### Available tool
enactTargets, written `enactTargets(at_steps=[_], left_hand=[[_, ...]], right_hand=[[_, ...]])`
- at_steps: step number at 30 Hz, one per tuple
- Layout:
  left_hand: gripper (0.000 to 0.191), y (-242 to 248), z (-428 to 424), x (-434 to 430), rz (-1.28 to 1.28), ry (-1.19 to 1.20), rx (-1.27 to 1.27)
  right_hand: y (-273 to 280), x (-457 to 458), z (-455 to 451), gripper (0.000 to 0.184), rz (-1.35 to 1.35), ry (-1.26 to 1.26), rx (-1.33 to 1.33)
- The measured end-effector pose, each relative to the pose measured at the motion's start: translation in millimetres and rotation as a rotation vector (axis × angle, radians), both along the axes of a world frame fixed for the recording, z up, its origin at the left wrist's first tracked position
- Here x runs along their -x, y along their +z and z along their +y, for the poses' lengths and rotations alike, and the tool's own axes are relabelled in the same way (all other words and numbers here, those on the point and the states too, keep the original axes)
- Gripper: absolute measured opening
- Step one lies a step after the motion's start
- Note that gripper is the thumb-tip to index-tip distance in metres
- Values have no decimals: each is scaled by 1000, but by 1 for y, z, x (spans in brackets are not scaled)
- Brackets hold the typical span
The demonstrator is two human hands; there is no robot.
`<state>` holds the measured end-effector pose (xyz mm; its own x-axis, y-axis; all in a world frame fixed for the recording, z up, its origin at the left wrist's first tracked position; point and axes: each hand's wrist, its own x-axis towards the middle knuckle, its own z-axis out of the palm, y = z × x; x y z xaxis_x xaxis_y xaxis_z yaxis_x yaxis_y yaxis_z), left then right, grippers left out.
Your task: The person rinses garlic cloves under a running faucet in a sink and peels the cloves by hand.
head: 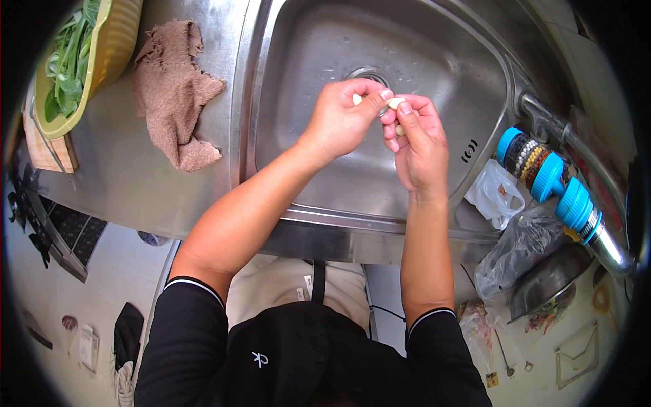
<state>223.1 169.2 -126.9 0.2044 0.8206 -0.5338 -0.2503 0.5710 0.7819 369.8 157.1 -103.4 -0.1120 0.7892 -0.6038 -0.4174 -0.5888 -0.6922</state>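
Over the steel sink basin [325,61], my two hands meet fingertip to fingertip. Between the thumb and fingers of my right hand [419,137] is a small pale piece, likely a peeled garlic clove [395,103]. The thumb tip of my left hand [348,114] touches or almost touches that clove. Another pale clove [357,99] shows inside the curl of my left hand, between thumb and forefinger. A third pale piece [400,131] rests against the fingers of my right hand. Behind the hands, the drain [367,73] is partly covered.
A brown cloth [170,102] lies on the steel counter [203,198] left of the sink. Farther left, a yellow basket [109,56] holds leafy greens [68,76] beside a wooden board [48,147]. At right are a blue faucet filter [546,175], plastic bags [496,193] and a metal bowl [549,280].
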Motion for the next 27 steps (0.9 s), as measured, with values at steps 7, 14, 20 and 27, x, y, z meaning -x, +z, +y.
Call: enactTargets(at_steps=[7,14,20,27], left_hand=[[24,-5,-1,-1,1,33,14],[22,-6,-1,-5,-34,44,43],[25,-11,2,0,9,40,183],[20,3,5,-1,-23,5,39]], right_hand=[[-9,-1,-4,13,268,-74,83],[-15,-2,-6,18,375,-95,107],[-13,-5,3,25,150,-81,-18],[-9,-6,2,28,-18,-59,-29]])
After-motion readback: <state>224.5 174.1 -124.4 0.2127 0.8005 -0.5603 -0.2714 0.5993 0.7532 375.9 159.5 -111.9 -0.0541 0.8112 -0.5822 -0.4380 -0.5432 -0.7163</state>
